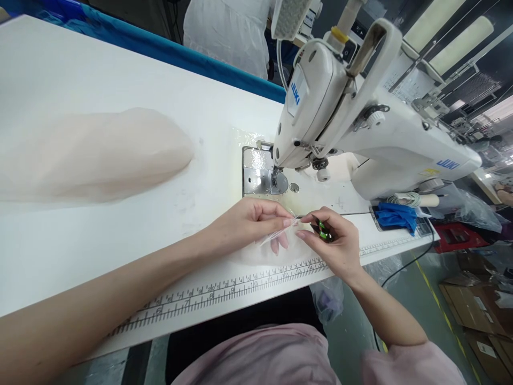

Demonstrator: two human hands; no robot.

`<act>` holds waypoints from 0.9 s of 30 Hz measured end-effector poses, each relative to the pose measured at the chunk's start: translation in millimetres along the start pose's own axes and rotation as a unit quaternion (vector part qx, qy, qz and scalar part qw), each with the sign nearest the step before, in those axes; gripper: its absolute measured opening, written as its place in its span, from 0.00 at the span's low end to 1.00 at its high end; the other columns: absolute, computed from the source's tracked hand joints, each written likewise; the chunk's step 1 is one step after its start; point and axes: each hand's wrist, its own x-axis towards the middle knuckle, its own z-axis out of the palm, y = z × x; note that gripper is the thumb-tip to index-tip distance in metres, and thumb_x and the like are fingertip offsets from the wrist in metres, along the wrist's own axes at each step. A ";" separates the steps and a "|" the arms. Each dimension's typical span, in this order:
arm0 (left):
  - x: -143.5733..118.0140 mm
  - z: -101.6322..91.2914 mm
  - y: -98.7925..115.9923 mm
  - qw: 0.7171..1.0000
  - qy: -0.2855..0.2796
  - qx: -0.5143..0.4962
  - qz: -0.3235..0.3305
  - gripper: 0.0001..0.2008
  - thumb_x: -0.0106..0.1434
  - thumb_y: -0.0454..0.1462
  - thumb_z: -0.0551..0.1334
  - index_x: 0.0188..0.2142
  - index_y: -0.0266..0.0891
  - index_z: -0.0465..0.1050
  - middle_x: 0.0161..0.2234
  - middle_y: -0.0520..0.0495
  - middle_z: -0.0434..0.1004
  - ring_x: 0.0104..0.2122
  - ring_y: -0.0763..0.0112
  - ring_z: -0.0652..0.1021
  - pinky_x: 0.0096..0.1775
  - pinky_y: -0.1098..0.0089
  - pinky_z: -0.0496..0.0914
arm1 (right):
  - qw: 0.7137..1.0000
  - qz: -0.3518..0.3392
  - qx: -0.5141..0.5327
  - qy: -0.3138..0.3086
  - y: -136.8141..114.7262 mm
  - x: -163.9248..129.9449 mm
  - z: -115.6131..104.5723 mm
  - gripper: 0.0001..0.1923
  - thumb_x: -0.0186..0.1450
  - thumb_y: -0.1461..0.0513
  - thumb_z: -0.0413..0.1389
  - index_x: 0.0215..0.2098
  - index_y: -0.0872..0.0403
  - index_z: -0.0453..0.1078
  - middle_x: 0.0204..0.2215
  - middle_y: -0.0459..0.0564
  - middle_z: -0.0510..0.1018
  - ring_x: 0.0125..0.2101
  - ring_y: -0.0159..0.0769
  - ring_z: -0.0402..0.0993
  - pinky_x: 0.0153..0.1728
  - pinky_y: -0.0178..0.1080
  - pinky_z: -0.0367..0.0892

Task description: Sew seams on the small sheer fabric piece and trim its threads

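My left hand (pixel 256 220) pinches the edge of a thin, see-through white fabric piece (pixel 269 238) between thumb and forefinger, and some of its fingers show through from beneath. My right hand (pixel 340 243) is curled around small black and green thread snips (pixel 322 230) lying in the palm. Its thumb and forefinger come up to the same fabric edge, close to my left fingertips; whether they grip it I cannot tell. Both hands are just in front of the needle plate (pixel 260 179) of a white sewing machine (pixel 320 101).
A sheer pale fabric piece (pixel 120 155) lies across the left of the white table (pixel 120 235). A printed ruler (pixel 240 286) runs along the near edge. Blue cloth (pixel 396 215) and a thread cone (pixel 429 200) sit right of the machine. Someone in white clothing (pixel 226 37) stands behind the table.
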 end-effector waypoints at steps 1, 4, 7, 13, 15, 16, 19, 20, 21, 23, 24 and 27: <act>-0.1 0.0 0.0 1.000 0.001 -0.001 -0.001 0.10 0.64 0.43 0.61 0.36 0.38 0.76 0.26 0.51 0.80 0.23 0.76 0.76 0.23 0.77 0.68 | 1.000 -0.004 -0.001 -0.001 0.7 0.3 1.0 0.05 0.59 0.62 0.62 0.34 0.52 0.72 0.25 0.43 0.72 0.22 0.27 0.63 0.23 0.33 0.60; 0.0 0.0 -0.3 1.000 0.002 -0.004 -0.004 0.10 0.64 0.42 0.61 0.36 0.38 0.76 0.26 0.50 0.80 0.23 0.76 0.76 0.24 0.77 0.68 | 1.000 -0.014 -0.008 -0.016 3.5 0.7 1.8 0.02 0.62 0.62 0.60 0.32 0.52 0.72 0.25 0.44 0.73 0.25 0.28 0.65 0.25 0.34 0.62; 0.3 0.7 -0.3 1.000 0.005 -0.001 -0.003 0.11 0.64 0.43 0.61 0.35 0.37 0.76 0.27 0.50 0.80 0.23 0.76 0.76 0.24 0.77 0.66 | 0.999 -0.018 -0.018 -0.027 5.4 0.1 1.0 0.03 0.63 0.62 0.59 0.32 0.52 0.70 0.26 0.43 0.71 0.26 0.29 0.65 0.27 0.34 0.62; 0.1 1.6 0.7 1.000 0.008 0.004 0.009 0.13 0.64 0.45 0.61 0.34 0.37 0.75 0.27 0.48 0.80 0.23 0.75 0.76 0.23 0.75 0.65 | 0.998 -0.042 -0.026 -0.046 4.9 -1.0 0.7 0.02 0.64 0.64 0.57 0.33 0.52 0.68 0.27 0.43 0.71 0.26 0.28 0.65 0.28 0.34 0.62; 0.2 1.3 0.2 1.000 0.005 0.002 0.013 0.13 0.64 0.44 0.61 0.34 0.36 0.74 0.27 0.49 0.80 0.23 0.75 0.76 0.23 0.75 0.65 | 0.998 -0.041 -0.032 -0.031 4.7 -0.1 0.4 0.02 0.64 0.64 0.57 0.33 0.52 0.67 0.27 0.43 0.71 0.26 0.29 0.65 0.28 0.34 0.62; 0.3 1.2 -0.1 1.000 0.004 0.000 0.013 0.13 0.64 0.44 0.60 0.33 0.36 0.74 0.27 0.49 0.80 0.23 0.76 0.76 0.23 0.76 0.65 | 0.999 -0.036 -0.038 -0.012 4.7 0.5 0.0 0.03 0.64 0.64 0.57 0.32 0.52 0.66 0.26 0.42 0.71 0.26 0.28 0.64 0.28 0.34 0.61; 1.1 1.3 -0.2 1.000 0.003 -0.006 0.008 0.13 0.64 0.45 0.61 0.34 0.36 0.74 0.27 0.49 0.80 0.23 0.76 0.76 0.23 0.76 0.64 | 0.998 -0.032 -0.051 0.013 5.4 1.9 -1.9 0.04 0.65 0.63 0.57 0.32 0.51 0.65 0.26 0.42 0.71 0.25 0.28 0.63 0.27 0.33 0.61; 1.2 1.5 0.0 1.000 0.002 -0.007 0.005 0.13 0.64 0.45 0.61 0.34 0.37 0.73 0.27 0.50 0.80 0.23 0.76 0.77 0.24 0.76 0.65 | 0.998 -0.033 -0.053 0.011 5.8 2.1 -2.6 0.04 0.65 0.63 0.57 0.33 0.51 0.65 0.26 0.42 0.71 0.25 0.28 0.63 0.27 0.33 0.61; 1.1 1.7 0.4 1.000 0.000 -0.009 0.001 0.13 0.64 0.45 0.61 0.34 0.37 0.73 0.27 0.50 0.80 0.24 0.76 0.77 0.25 0.76 0.66 | 0.998 -0.034 -0.054 0.012 6.2 2.2 -3.2 0.04 0.65 0.63 0.56 0.33 0.51 0.65 0.27 0.42 0.71 0.25 0.28 0.64 0.27 0.33 0.61; 0.5 1.9 1.1 1.000 -0.009 -0.017 -0.008 0.12 0.64 0.45 0.61 0.35 0.37 0.73 0.28 0.50 0.81 0.27 0.74 0.79 0.29 0.74 0.69 | 0.997 -0.040 -0.056 0.023 6.9 2.3 -4.0 0.04 0.65 0.63 0.56 0.33 0.51 0.65 0.27 0.42 0.70 0.25 0.28 0.63 0.27 0.33 0.60; 0.0 1.9 1.1 1.000 -0.014 -0.022 -0.014 0.12 0.64 0.44 0.61 0.35 0.37 0.74 0.28 0.49 0.81 0.28 0.74 0.79 0.32 0.73 0.70 | 0.997 -0.046 -0.058 0.026 7.3 2.3 -4.2 0.04 0.65 0.63 0.56 0.33 0.51 0.65 0.27 0.42 0.70 0.25 0.28 0.63 0.27 0.33 0.60; -1.0 1.2 -0.7 0.998 -0.028 -0.045 -0.021 0.10 0.62 0.42 0.63 0.36 0.37 0.73 0.30 0.49 0.82 0.30 0.72 0.80 0.36 0.71 0.72 | 0.996 -0.069 -0.057 0.018 8.2 2.1 -3.6 0.03 0.65 0.64 0.57 0.33 0.51 0.66 0.27 0.42 0.70 0.26 0.27 0.63 0.28 0.33 0.60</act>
